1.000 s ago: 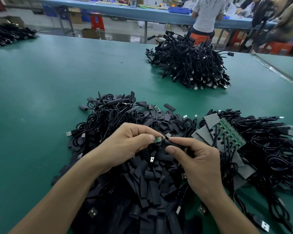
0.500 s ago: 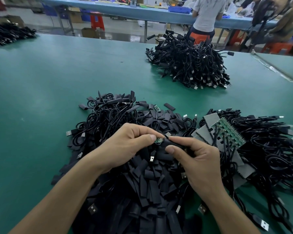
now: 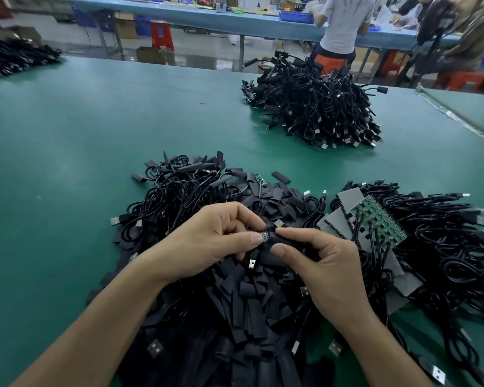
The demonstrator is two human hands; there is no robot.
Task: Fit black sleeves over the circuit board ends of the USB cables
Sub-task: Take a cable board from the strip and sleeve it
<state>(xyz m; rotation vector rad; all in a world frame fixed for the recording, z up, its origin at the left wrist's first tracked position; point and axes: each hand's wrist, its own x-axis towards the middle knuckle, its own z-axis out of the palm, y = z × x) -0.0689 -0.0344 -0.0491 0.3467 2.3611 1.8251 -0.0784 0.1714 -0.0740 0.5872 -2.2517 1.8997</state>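
Pinching a small green circuit board (image 3: 265,236) between thumb and forefinger, our left hand (image 3: 207,241) meets our right hand (image 3: 327,275), whose thumb and forefinger close on a black sleeve (image 3: 287,241). Both work above a heap of loose sleeves (image 3: 249,303) on the green table (image 3: 67,163).

From the head camera, the only view we have, the board's tip sits right at the sleeve's mouth, touching or barely entered; we cannot tell which. Its cable is hidden under our fingers.

The risks, as we judge them: the sleeve looks flat, so squeezing it could close its mouth and leave a board corner catching on the edge. Pushing at an angle could strain the spot where wire meets board. A loosened pinch would drop either piece into the black heap below, where it would be hard to find.

To the right, tangled cables (image 3: 444,241) surround a panel of boards (image 3: 377,219); a far pile of cables (image 3: 313,107) sits well apart.
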